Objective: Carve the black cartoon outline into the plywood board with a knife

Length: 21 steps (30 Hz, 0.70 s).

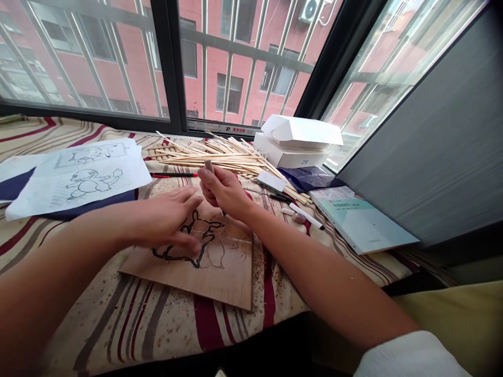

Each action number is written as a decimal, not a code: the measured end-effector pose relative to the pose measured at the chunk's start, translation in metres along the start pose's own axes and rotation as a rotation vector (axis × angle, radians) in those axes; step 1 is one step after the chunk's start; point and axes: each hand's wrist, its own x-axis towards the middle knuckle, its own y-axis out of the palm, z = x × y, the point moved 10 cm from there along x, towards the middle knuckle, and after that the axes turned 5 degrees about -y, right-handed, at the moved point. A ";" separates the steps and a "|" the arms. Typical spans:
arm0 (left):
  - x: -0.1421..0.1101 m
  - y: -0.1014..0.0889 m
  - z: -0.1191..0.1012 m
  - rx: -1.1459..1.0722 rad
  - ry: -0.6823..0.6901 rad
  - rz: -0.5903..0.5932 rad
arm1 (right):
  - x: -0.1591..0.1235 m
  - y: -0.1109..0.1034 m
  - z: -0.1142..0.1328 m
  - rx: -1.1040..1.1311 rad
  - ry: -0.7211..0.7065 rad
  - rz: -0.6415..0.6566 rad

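1. Wooden board (228,283), one, lying flat on the striped cloth (176,324) of the bench, in front of the person. Near edge runs left to right on a slant, its right end closer to the person; the far edge is partly hidden, so the long axis cannot be fully judged. Black outlines at the middle, fainter lines to their right.

2. Handled tool (209,166), one, mostly hidden in the fist. Long axis steep: blunt end up and slightly left, dark lower end down toward the board (contact cannot be told).

3. Right hand (222,191): fingers curled closed round the tool, above the board's far side.

4. Left hand (175,220): fingers parted and loosely bent, apparently gripping nothing, over the outlines; slightly blurred, touch uncertain.

5. Paper sheets (90,175), with line drawings (one a big-headed creature with a tail), left of the board.

6. Thin wooden strips (231,157), a loose heap beyond the hands, beside a white box (294,149).

7. White marker (306,216), black-tipped, right of the board; pale green book (363,220) farther right.
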 end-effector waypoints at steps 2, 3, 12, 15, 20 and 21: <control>-0.020 0.017 -0.006 0.034 -0.054 0.142 | 0.001 0.001 0.000 0.011 -0.013 0.006; -0.028 0.026 -0.010 0.035 -0.064 0.213 | 0.002 0.002 -0.001 0.016 -0.014 0.016; -0.028 0.033 -0.020 0.088 -0.030 0.284 | -0.007 0.034 -0.017 0.148 0.222 0.404; -0.022 0.026 -0.021 0.063 0.016 0.223 | -0.006 0.026 -0.027 0.179 0.333 0.346; -0.028 0.031 -0.016 0.060 0.044 0.185 | 0.003 -0.019 -0.027 -0.050 0.182 -0.143; -0.029 0.033 -0.016 0.050 0.046 0.186 | 0.002 -0.021 -0.022 -0.098 0.131 -0.174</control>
